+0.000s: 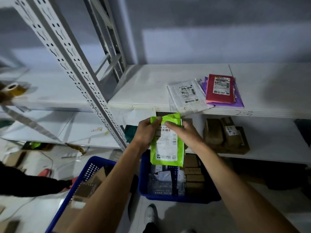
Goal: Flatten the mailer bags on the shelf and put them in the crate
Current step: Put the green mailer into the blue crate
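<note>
A green mailer bag (168, 148) with a white shipping label hangs upright in front of the shelf, above the blue crate (176, 197). My left hand (145, 133) grips its upper left edge, thumb on the folded top. My right hand (185, 133) holds the upper right edge, fingers lying across the label. On the white shelf (143, 91) lie a white mailer bag (186, 96) and a red mailer bag (219, 89) stacked on purple ones. The crate holds flat bags and small brown boxes.
A second blue crate (87, 175) with cardboard stands at the lower left. A perforated grey shelf upright (80, 78) runs diagonally left of the bag. Brown parcels (225, 135) sit on the lower shelf. A roll of tape (12, 89) lies far left. Another person's dark sleeve (25, 184) is at the left edge.
</note>
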A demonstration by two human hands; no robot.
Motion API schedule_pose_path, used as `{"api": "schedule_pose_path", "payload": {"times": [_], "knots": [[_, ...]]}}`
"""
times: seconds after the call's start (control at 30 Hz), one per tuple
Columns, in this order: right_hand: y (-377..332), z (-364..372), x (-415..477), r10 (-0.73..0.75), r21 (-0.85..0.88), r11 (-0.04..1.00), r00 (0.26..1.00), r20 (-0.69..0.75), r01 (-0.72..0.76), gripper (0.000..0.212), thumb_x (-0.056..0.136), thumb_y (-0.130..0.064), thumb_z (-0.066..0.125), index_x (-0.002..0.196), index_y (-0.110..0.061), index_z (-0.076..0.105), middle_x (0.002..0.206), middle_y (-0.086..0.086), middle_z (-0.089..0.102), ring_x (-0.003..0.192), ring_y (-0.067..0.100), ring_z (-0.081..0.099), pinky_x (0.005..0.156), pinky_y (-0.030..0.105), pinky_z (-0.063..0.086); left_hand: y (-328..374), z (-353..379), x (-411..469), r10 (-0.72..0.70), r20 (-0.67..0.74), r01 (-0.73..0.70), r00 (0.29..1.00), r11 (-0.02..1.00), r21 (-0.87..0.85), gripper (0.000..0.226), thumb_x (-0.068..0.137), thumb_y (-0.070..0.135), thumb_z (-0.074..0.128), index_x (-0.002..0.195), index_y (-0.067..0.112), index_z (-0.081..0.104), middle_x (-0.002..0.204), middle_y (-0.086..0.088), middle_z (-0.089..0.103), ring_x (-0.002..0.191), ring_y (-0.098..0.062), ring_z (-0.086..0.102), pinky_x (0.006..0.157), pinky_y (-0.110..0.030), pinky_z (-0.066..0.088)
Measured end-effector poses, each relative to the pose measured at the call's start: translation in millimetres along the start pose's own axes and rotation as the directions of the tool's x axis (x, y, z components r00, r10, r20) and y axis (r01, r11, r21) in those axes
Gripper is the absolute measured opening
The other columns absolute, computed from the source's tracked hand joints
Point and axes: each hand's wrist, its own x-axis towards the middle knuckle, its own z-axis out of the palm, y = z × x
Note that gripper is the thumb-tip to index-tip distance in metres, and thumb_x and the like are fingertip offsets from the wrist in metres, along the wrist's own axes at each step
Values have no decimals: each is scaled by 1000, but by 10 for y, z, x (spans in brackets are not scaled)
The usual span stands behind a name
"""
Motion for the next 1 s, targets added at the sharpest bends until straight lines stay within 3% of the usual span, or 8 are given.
{"api": "schedule_pose_path", "payload": {"times": [0.1, 0.17, 0.37, 0.53, 0.67, 0.8, 0.9, 1.0], "knots": [[-48, 231, -18, -71, -59, 996, 981, -179, 62, 73, 74, -76, 66, 121, -20, 68, 112, -3, 75, 108, 15, 69, 100, 44, 53, -69, -12, -47, 107, -65, -100, 992, 989, 111, 30, 102, 24, 58, 82, 5, 66, 57, 6, 56, 52, -10, 48, 53, -25, 40], [-95, 349, -12, -122, -87, 991, 950, -286, 101, 90, 73, -80, 59, 129, -10, 62, 121, 8, 71, 115, 22, 66, 100, 43, 51, -102, -10, -25, 190, -128, -161, 973, 965, 208, 30, 102, 27, 58, 85, 5, 67, 61, 1, 55, 57, -12, 46, 55, -28, 41], [-191, 493, 100, -321, -404, 902, 862, -393, 152, 46, 98, -62, 39, 81, -21, 51, 74, 9, 65, 74, 34, 63, 70, 46, 50, -77, -184, 26, 294, -176, -232, 940, 924, 304, 41, 104, 33, 51, 71, 9, 56, 58, 8, 52, 59, -11, 43, 60, -32, 40], [-291, 645, 156, -370, -469, 871, 822, -433, 145, 32, 108, -43, 36, 88, -24, 51, 77, 12, 64, 76, 37, 61, 64, 39, 38, 45, -336, 25, 410, -201, -303, 890, 859, 411, 48, 108, 32, 42, 64, 12, 42, 56, 1, 45, 55, -15, 35, 56, -36, 32], [-369, 750, 170, -366, -472, 871, 825, -431, 140, 31, 109, -37, 36, 83, -24, 47, 75, 7, 59, 79, 34, 61, 64, 34, 30, 17, -573, 90, 532, -141, -389, 835, 751, 533, 54, 107, 41, 34, 65, 9, 47, 55, -8, 55, 54, -32, 52, 52, -44, 40], [-373, 840, 223, -429, -554, 815, 820, -378, 171, 32, 109, -35, 36, 86, -21, 53, 73, 13, 61, 78, 38, 60, 64, 34, 27, 50, -835, 111, 656, -66, -463, 752, 597, 656, 47, 105, 39, 38, 63, 20, 39, 49, 2, 45, 47, -30, 43, 50, -34, 24], [-304, 955, 296, -439, -567, 807, 811, -388, 166, 42, 106, -46, 29, 89, -19, 56, 75, 15, 61, 79, 40, 60, 65, 39, 39, 37, -965, 123, 580, -160, -392, 799, 703, 594, 53, 106, 43, 45, 57, 22, 37, 46, 8, 37, 45, -13, 33, 49, -34, 23], [-317, 1029, 342, -395, -477, 866, 790, -468, 150, 37, 106, -45, 30, 88, -24, 55, 79, 8, 64, 81, 33, 62, 68, 37, 43, -50, -1041, 65, 412, -151, -316, 899, 845, 431, 61, 103, 55, 43, 61, 11, 44, 48, 7, 40, 49, -11, 35, 51, -33, 30]]}}
